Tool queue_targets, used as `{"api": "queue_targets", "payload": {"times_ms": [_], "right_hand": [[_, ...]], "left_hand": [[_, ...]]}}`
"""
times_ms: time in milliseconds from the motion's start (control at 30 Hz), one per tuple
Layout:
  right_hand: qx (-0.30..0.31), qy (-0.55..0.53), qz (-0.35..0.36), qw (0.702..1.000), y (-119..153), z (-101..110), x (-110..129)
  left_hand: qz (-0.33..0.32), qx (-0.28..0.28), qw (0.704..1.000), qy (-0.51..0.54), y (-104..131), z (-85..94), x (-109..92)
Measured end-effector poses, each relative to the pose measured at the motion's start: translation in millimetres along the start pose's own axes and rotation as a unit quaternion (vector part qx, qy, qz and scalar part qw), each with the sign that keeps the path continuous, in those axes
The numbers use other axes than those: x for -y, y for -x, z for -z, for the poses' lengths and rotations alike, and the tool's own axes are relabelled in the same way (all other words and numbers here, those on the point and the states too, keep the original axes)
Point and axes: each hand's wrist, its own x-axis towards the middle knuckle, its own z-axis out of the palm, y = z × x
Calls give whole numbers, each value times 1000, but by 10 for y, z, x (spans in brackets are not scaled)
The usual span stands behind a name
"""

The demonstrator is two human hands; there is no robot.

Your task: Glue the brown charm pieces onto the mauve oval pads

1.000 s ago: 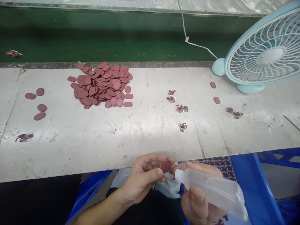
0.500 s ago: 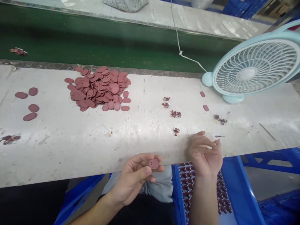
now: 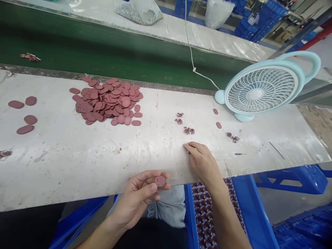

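Observation:
My left hand (image 3: 140, 193) pinches a flat reddish-brown oval disc (image 3: 160, 181) between thumb and fingers, just off the table's front edge. Small dark holes show on the disc's face. My right hand (image 3: 204, 162) is closed down on the table, its fingertips round a small brown-and-white piece (image 3: 188, 152) that they mostly cover. Behind that hand lie similar small pieces (image 3: 189, 130), their exact kind too small to make out. A large heap of reddish-brown discs (image 3: 109, 100) sits left of centre.
A pale blue fan (image 3: 255, 93) stands at the right, its white cord (image 3: 192, 58) running back over a green strip (image 3: 155, 58). A thin dark-handled tool (image 3: 240, 154) and a stick (image 3: 276, 150) lie at right. Below the edge, a blue crate (image 3: 251, 207) holds rows of small brown pieces.
My right hand has turned over and moved left, down onto the small brown-and-white piece. My left hand still holds the disc. The view has shifted, showing more of the background.

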Motion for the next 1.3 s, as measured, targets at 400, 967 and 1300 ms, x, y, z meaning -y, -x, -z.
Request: {"api": "queue_targets", "payload": {"times_ms": [400, 967, 1300], "right_hand": [[-56, -110, -103, 987, 183, 139, 172], [-83, -533, -206, 816, 280, 43, 451], [-2, -609, -222, 762, 575, 76, 1014]], "left_hand": [[-13, -1, 1000, -16, -25, -49, -5], [-38, -20, 998, -37, 20, -35, 11], [-182, -48, 979, -74, 34, -68, 114]]}}
